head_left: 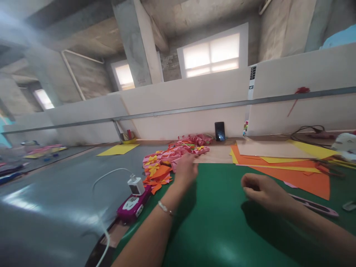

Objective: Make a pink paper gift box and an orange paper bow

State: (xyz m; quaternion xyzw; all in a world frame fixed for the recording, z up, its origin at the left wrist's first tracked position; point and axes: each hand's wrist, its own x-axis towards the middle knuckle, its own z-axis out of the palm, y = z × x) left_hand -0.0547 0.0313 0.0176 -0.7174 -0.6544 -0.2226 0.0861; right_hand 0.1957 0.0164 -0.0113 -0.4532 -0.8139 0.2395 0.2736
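My left hand (185, 170) reaches forward to the edge of a heap of pink folded paper pieces (172, 152) with yellow and orange bows. Its fingers are blurred against the heap, and whether they grip a piece does not show. A thin bracelet sits on that wrist. My right hand (263, 191) hovers low over the green mat (217, 222), fingers curled inward with nothing visible in them. Orange paper bows (157, 178) lie at the near end of the heap.
Orange, yellow and tan paper sheets (280, 159) lie stacked at the right, with pink-handled scissors (317, 205) beside them. A magenta power strip (133, 205) with a white charger (136, 185) sits at the left. A dark phone (219, 131) leans on the white partition.
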